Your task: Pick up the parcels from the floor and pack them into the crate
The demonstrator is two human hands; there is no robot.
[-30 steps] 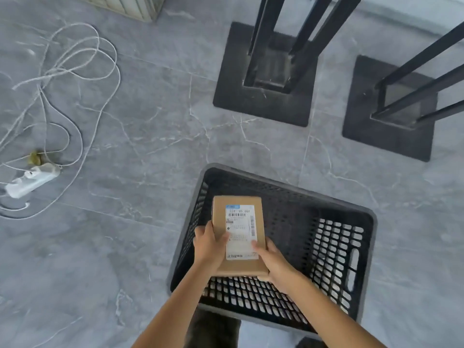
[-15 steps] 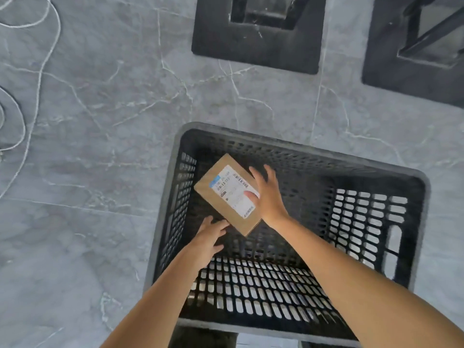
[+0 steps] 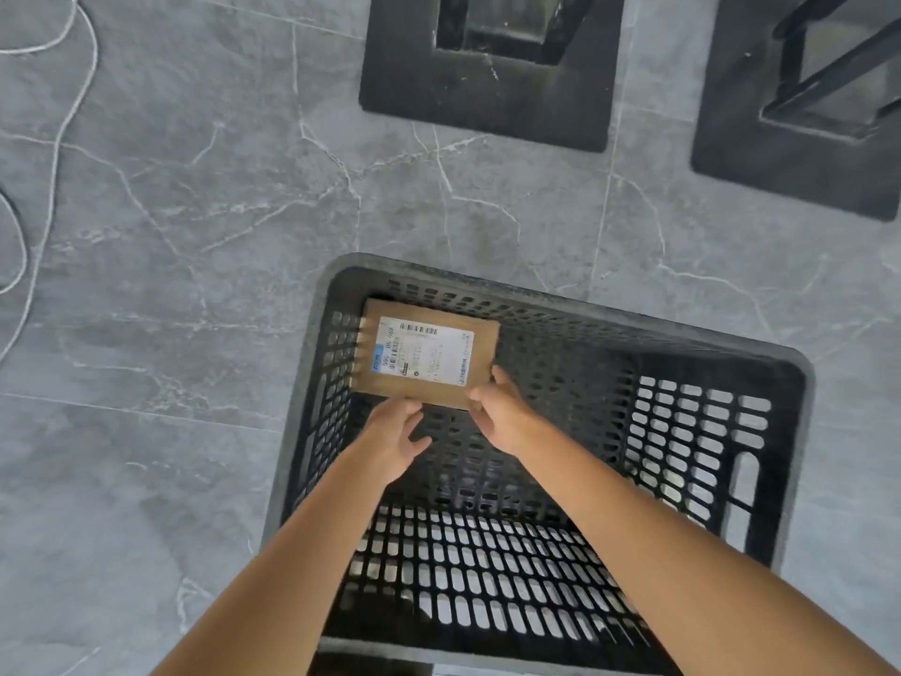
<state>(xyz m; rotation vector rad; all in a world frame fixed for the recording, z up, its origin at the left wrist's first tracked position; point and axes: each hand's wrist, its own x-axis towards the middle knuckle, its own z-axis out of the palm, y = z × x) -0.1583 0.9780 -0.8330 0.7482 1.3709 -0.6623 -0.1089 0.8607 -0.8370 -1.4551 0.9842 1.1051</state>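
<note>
head view: fingers of your right hand (image 3: 502,417) pinch the near corner of the parcel (image 3: 429,356) inside the crate (image 3: 585,344); your left hand (image 3: 395,436) spreads loose, empty, just beside them.

Grey veined tile floor (image 3: 195,212), two black stand bases (image 3: 487,109), white cord (image 3: 53,153) at left.

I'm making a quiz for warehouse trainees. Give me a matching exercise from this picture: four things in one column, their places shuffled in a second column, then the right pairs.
Things
1 parcel
2 right hand
3 white cable
4 square black bases

Places
A left edge of the view
B far left corner inside the crate
C top of the view
D at the parcel's near right corner

Pairs: 1-B, 2-D, 3-A, 4-C
</note>
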